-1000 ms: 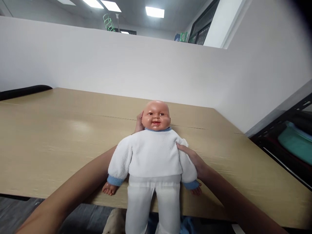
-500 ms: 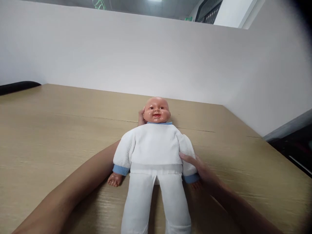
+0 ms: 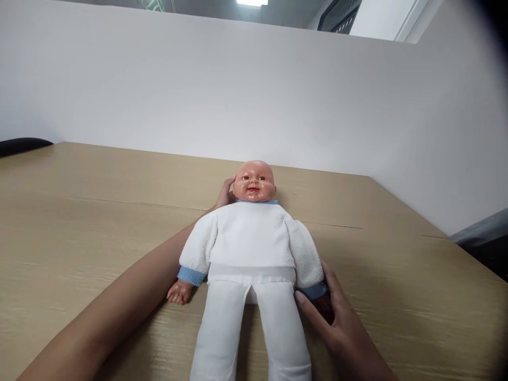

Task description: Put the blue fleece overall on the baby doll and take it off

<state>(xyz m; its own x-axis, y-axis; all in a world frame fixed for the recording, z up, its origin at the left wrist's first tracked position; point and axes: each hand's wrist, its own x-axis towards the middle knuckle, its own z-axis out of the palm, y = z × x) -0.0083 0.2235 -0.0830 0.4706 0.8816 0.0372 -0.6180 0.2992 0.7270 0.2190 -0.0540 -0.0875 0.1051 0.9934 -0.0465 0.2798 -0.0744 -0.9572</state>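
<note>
A baby doll (image 3: 252,233) lies face up on the wooden table (image 3: 99,233). It wears a white fleece top with blue collar and cuffs and white trousers; the lower legs run out of the frame. My left hand (image 3: 226,193) cups the far-left side of its head (image 3: 255,181), most fingers hidden behind it. My left forearm passes beside the doll's arm. Around the doll's cuff on the right curves my right hand (image 3: 331,312), its thumb by the hip and its fingers on the outer side of the sleeve.
A pale wall (image 3: 238,90) rises behind the far table edge. On the left, a black rounded object (image 3: 26,144) shows just past the table edge. Dark items (image 3: 488,251) stand beyond the right edge. Above the wall, a ceiling light (image 3: 252,2) shows.
My right hand has slid from the doll's sleeve down to its cuff, and its thumb has moved from the waist to the hip. My left hand stays at the head. The view has shifted slightly.
</note>
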